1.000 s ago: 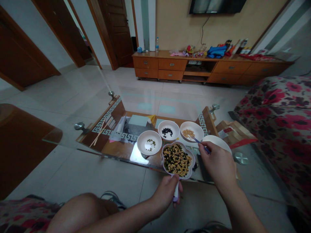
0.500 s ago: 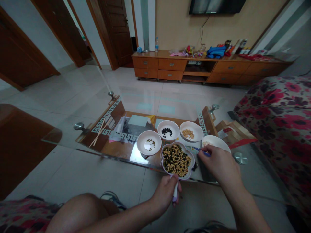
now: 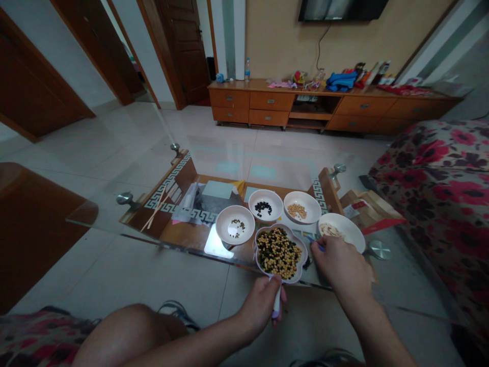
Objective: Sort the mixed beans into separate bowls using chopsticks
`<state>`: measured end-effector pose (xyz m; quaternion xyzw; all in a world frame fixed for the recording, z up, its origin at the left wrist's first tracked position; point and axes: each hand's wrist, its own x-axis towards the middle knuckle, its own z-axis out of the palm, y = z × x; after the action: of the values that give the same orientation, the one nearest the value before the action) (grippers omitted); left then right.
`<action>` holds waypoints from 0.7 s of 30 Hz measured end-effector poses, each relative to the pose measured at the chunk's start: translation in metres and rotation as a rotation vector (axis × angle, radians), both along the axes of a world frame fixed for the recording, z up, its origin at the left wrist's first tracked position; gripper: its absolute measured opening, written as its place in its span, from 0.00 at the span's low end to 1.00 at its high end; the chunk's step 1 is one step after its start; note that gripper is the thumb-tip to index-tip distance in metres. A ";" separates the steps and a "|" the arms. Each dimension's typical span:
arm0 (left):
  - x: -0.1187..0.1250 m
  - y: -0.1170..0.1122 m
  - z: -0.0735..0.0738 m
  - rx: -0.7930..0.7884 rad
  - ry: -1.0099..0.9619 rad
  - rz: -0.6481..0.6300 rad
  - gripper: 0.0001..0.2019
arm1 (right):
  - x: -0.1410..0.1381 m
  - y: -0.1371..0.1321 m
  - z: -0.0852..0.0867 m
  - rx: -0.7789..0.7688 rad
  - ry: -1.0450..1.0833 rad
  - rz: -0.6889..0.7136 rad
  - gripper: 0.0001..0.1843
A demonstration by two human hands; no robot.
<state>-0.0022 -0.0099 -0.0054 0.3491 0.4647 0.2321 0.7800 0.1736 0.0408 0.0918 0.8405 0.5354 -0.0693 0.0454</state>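
Tweezers (image 3: 315,243) in right hand (image 3: 342,267) dropped beside flower-shaped dish (image 3: 280,254).

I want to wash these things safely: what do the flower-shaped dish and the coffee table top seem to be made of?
The flower-shaped dish looks like smooth, glossy plastic or glazed ceramic; its sheen leaves this open. The coffee table top looks like clear polished glass: the floor shows through it.

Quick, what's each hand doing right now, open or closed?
Left hand: closed, gripping the handle of the flower-shaped dish.
Right hand: closed, pinching a thin blue utensil.
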 end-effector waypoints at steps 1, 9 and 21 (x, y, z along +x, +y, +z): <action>0.000 0.000 0.000 0.002 -0.002 0.000 0.36 | -0.001 0.001 0.000 -0.009 0.003 -0.008 0.20; 0.000 -0.001 -0.002 0.005 -0.003 -0.001 0.36 | -0.006 0.005 -0.004 -0.074 0.005 -0.060 0.20; 0.000 0.000 0.001 0.007 0.000 -0.004 0.36 | -0.006 0.006 -0.006 -0.050 0.024 -0.058 0.19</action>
<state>-0.0024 -0.0095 -0.0046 0.3530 0.4630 0.2322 0.7792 0.1674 0.0470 0.0861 0.8535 0.5093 -0.0940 0.0581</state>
